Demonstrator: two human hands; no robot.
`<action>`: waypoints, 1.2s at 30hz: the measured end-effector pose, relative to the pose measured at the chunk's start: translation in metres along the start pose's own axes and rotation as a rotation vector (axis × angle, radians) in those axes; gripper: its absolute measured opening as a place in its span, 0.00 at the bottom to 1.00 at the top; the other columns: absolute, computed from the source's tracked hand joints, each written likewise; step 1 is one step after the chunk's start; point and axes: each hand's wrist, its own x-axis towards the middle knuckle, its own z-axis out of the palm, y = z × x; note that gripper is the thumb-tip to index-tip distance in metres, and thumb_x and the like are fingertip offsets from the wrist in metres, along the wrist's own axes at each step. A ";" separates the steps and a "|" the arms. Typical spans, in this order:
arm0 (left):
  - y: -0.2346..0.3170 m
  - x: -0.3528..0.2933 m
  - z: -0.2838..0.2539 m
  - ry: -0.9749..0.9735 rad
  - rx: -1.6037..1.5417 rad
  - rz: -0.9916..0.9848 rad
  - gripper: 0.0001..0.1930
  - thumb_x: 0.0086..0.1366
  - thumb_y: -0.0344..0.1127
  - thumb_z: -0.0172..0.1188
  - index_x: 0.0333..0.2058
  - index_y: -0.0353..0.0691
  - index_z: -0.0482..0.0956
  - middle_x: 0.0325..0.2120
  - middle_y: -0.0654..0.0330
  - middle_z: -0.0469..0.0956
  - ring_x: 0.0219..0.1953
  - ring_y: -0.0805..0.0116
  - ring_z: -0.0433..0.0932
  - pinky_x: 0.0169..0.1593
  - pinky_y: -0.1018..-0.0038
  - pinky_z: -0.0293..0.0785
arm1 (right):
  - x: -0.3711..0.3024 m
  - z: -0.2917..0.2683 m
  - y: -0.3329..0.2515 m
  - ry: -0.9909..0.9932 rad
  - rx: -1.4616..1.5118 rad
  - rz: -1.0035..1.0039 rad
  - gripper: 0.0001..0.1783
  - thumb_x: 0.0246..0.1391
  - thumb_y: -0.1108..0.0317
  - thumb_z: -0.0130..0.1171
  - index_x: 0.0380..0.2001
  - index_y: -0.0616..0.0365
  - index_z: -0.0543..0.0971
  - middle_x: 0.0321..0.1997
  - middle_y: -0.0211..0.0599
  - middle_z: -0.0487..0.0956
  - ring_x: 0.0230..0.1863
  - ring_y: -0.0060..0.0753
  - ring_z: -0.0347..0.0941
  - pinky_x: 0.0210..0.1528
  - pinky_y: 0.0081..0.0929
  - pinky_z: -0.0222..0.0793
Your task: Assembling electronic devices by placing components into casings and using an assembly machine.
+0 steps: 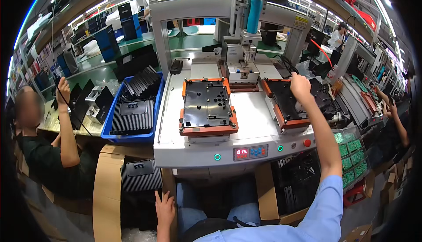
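Note:
My right hand (300, 89) reaches over the fixture on the right. Its fingers are curled closed, and what they hold, if anything, is hidden. Under it a black plate (283, 96) with small parts lies in an orange-red frame (276, 111). My left hand (164, 207) is low on the left, fingers spread and holding nothing I can see. Just beyond its fingertips, a black ribbed housing (143, 179) rests at the top of a cardboard box (107, 189). At the middle of the machine table, another black plate (205, 103) lies flat in a second orange-red frame (206, 131).
A teal screwdriver unit (255, 9) hangs from the machine gantry. A blue bin (127, 137) of ribbed black housings stands left. Green circuit boards (354, 158) fill trays at right, near a red button (307, 143). A co-worker (48, 154) sits at left.

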 end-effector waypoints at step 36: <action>-0.001 -0.004 0.000 0.010 -0.009 0.053 0.11 0.56 0.28 0.60 0.39 0.37 0.78 0.53 0.53 0.71 0.65 0.32 0.50 0.58 0.50 0.63 | -0.050 -0.010 -0.186 -0.196 0.408 -0.242 0.28 0.63 0.44 0.40 0.32 0.56 0.79 0.34 0.49 0.81 0.40 0.55 0.77 0.42 0.48 0.70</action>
